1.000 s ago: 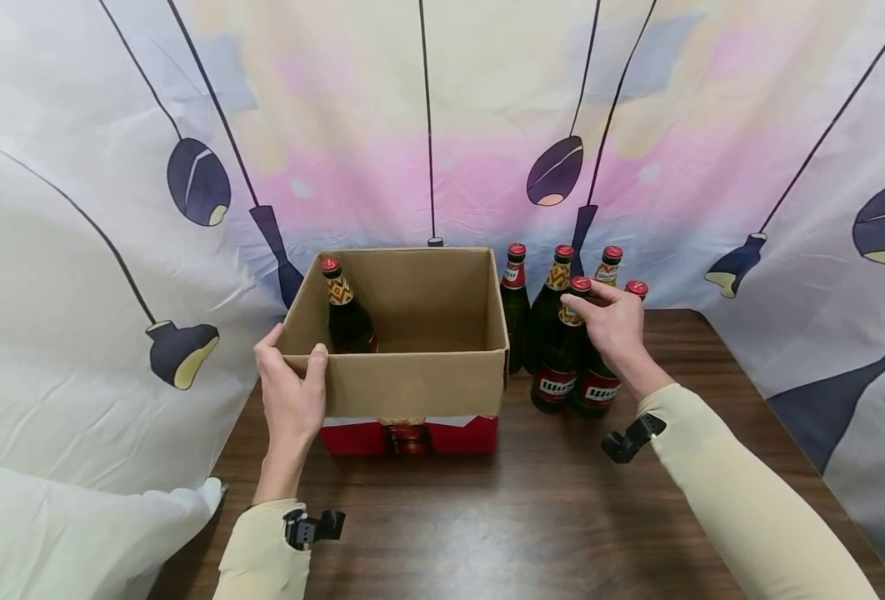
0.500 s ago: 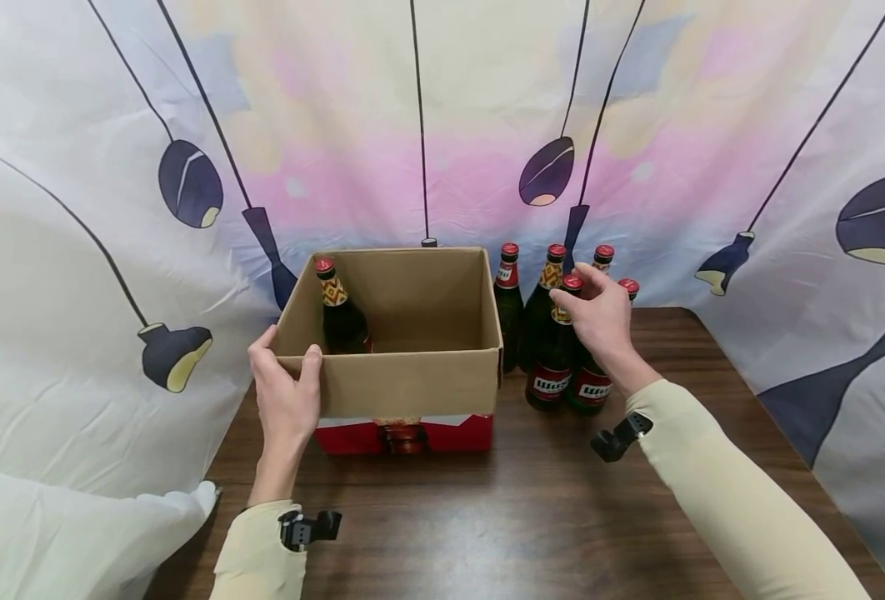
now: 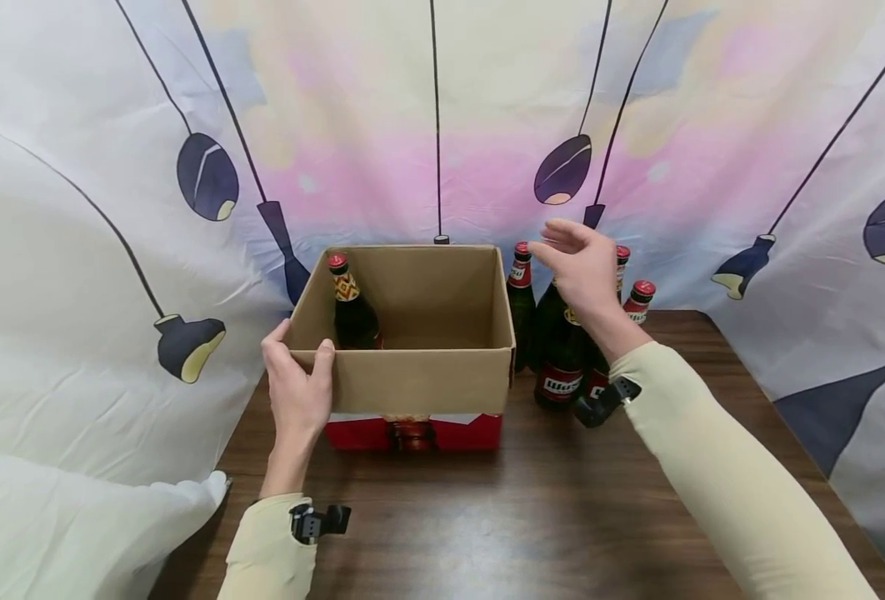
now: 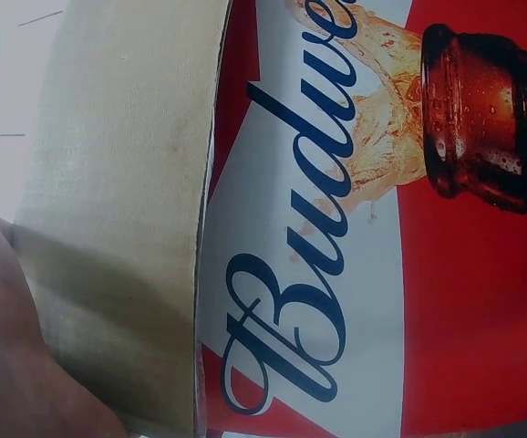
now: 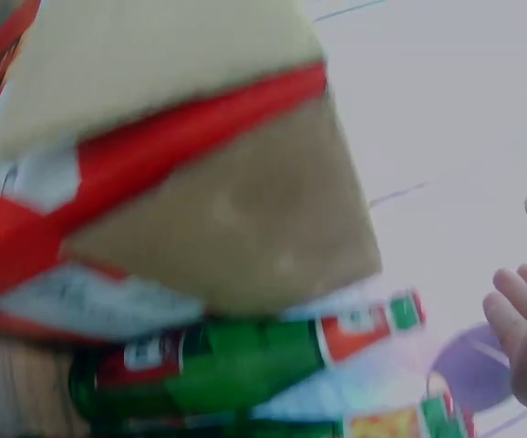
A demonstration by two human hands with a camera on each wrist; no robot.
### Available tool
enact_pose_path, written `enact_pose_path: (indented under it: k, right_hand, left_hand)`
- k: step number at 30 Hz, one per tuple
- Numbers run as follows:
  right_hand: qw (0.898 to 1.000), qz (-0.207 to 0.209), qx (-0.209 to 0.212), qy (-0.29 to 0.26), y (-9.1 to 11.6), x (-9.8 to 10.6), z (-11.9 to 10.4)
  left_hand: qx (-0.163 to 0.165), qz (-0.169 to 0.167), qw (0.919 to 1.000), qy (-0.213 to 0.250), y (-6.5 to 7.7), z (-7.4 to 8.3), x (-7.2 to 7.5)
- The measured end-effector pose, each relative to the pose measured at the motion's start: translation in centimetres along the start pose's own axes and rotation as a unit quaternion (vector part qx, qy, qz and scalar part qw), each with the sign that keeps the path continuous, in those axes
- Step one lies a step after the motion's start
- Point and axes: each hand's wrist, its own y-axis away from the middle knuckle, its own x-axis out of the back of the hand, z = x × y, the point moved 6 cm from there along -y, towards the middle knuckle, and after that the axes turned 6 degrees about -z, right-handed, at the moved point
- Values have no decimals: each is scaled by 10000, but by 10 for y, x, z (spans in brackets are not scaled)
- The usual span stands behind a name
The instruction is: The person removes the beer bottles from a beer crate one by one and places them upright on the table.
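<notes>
My left hand [image 3: 297, 392] grips the near left corner of an open cardboard box [image 3: 422, 381], thumb at the front flap and fingers along the left side. In the left wrist view, the red and white beer print [image 4: 314, 219] shows below the flap. One beer bottle [image 3: 355, 317] with a red cap leans inside the box at the left. My right hand [image 3: 583, 271] is raised over a group of green beer bottles, fingers parted and holding nothing. Its fingertips overlap the neck of the leftmost bottle [image 3: 521, 308] in the head view; the right wrist view shows them apart from that bottle [image 5: 254, 365].
The nearest bottle [image 3: 559, 379] stands right of the box, and another red-capped bottle [image 3: 640, 302] stands behind my right wrist. All are on a dark wooden table [image 3: 442, 517]. A patterned curtain [image 3: 382, 125] hangs behind, and white cloth [image 3: 90, 525] bulges at the left.
My right hand has left the cap of the nearest bottle and moved up and left toward the leftmost one. That bottle stays standing. My left hand keeps its grip on the box.
</notes>
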Motion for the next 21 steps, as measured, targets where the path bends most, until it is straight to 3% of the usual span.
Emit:
enact_pose_path:
  k: [7,12,21]
  right_hand:
    - [9981,-393,-310,-364,-16,-64,-18]
    - [9930,-701,-654,-684,-20,-110,-18]
    - [9840,-1125,-973,-981,-20,-166,-24]
  left_hand:
    - [-14,29,10000,-21,1,0,1]
    - [18,31,10000,-56,3,-1,1]
    - [45,24,10000,-70,4,2,0]
